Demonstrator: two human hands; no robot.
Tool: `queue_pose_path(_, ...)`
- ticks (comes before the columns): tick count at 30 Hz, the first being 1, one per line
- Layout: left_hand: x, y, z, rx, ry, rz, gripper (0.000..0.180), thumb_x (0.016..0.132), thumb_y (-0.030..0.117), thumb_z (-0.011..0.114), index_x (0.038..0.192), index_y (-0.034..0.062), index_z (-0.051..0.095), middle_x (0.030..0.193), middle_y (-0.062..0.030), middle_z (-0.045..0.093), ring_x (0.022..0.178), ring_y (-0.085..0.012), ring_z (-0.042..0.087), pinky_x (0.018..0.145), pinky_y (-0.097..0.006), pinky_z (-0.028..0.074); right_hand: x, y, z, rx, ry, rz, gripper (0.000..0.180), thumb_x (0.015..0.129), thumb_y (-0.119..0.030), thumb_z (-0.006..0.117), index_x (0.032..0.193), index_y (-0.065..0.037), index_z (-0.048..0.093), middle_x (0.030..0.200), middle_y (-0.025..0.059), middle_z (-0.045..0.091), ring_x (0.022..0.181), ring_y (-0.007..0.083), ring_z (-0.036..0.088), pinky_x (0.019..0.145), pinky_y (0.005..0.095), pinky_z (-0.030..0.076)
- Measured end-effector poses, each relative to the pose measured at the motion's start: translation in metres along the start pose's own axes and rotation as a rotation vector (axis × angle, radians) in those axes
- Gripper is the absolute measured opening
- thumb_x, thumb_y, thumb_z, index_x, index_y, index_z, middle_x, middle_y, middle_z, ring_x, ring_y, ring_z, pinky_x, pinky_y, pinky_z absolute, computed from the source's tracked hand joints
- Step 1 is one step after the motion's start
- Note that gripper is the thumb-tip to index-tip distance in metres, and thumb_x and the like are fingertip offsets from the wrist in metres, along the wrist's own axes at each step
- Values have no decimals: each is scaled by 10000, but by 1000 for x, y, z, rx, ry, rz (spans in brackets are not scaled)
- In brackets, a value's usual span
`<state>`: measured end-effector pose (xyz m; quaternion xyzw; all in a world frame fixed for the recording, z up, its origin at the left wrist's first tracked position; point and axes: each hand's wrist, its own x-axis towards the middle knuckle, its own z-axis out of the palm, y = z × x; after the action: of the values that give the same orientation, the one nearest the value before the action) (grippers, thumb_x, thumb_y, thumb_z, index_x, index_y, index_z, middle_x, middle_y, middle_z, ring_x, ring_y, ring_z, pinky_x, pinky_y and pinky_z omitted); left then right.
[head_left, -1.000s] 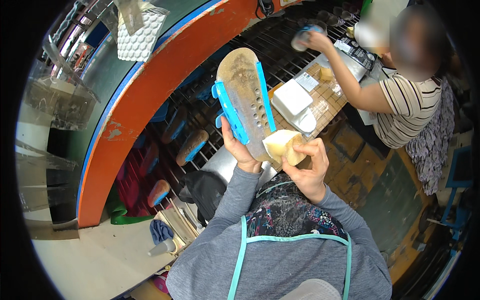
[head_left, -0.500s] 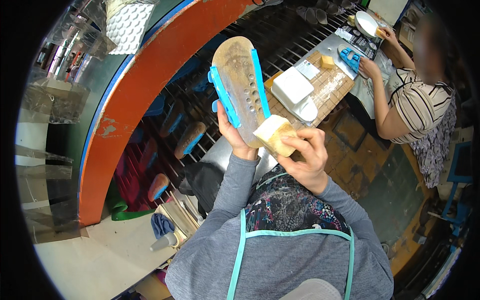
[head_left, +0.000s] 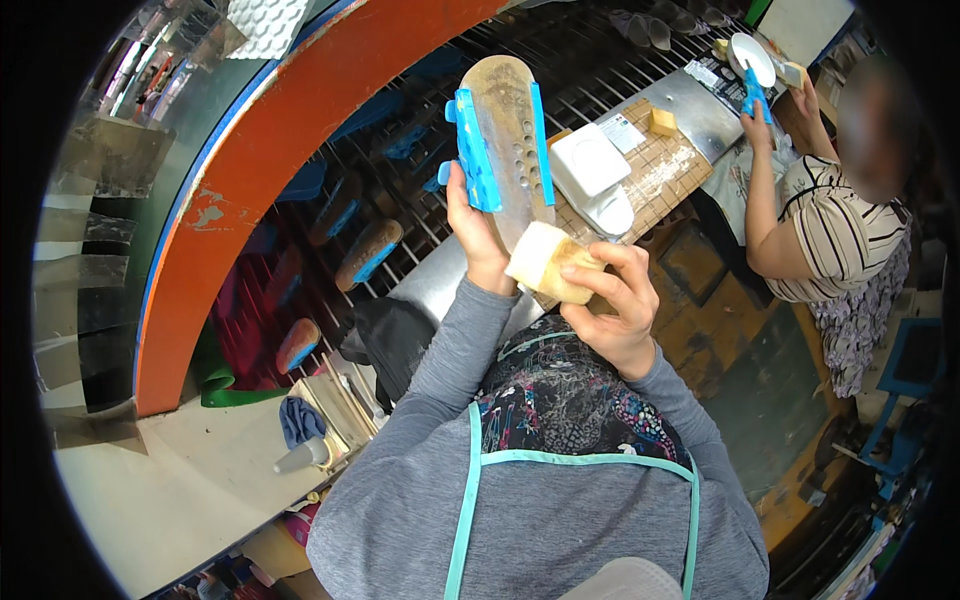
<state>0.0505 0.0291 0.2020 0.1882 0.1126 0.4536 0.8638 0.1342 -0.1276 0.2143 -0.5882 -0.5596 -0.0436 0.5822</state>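
My left hand (head_left: 480,235) grips a shoe last (head_left: 505,110) near its lower end, with the underside turned up toward me. Blue straps (head_left: 478,150) are folded along both of its long edges, and a group of round holes runs down its face. A pale yellow sponge (head_left: 545,260), brownish on one side, is pinched in my right hand (head_left: 622,315). It is at the lower end of the last and covers that end; whether they touch I cannot tell.
Beyond my hands, a white plastic tub (head_left: 588,160) and a yellow sponge block (head_left: 662,122) lie on a grid-patterned board (head_left: 655,180). At right a co-worker (head_left: 800,220) holds a blue-strapped piece near a white bowl (head_left: 757,50). An orange arch (head_left: 210,220) frames the rod rack at left.
The last has shifted slightly right and up in view and stands more upright. The sponge is lower against it. The co-worker's hand has lifted the blue-strapped piece toward the bowl.
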Motion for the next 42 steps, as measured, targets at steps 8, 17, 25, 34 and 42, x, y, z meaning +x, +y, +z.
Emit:
queue_pose_path(8,14,12,-45,-185,-11,-137,446,981,355,413,1264,34,540,1191,-157,630,1025,-302,636,891,-421,527,-17,24,-12,48,54,187,375,590,-11,702,947,-125,708,1033,88,612,914,253,569,805,354,479)
queue_pose_path(17,9,27,-47,-145,59,-238,402,955,311,461,1216,18,553,1236,-156,586,1126,-307,554,987,-443,442,-36,63,-6,-2,-18,274,321,632,-42,674,946,-108,697,1048,104,616,950,290,594,857,364,481)
queue_pose_path(25,-56,86,-35,-162,-560,102,734,775,173,746,1400,32,387,1471,-179,360,1380,-328,311,1152,-550,211,-80,159,-10,-383,-59,467,322,668,-64,678,986,-111,671,992,68,587,929,257,580,816,371,420)
queue_pose_path(34,-51,74,-35,-203,-1,-130,545,967,444,484,1344,51,466,1289,-152,553,1155,-310,564,941,-509,499,-76,176,-9,-262,-118,587,315,719,-48,673,1032,-81,660,968,47,618,895,182,591,811,323,438)
queue_pose_path(42,-1,27,-17,150,184,-343,560,955,478,467,1293,35,522,1119,-171,641,928,-278,676,780,-448,588,-2,73,-36,647,-41,502,368,710,4,707,1063,12,604,1132,117,562,1004,200,568,884,312,467)
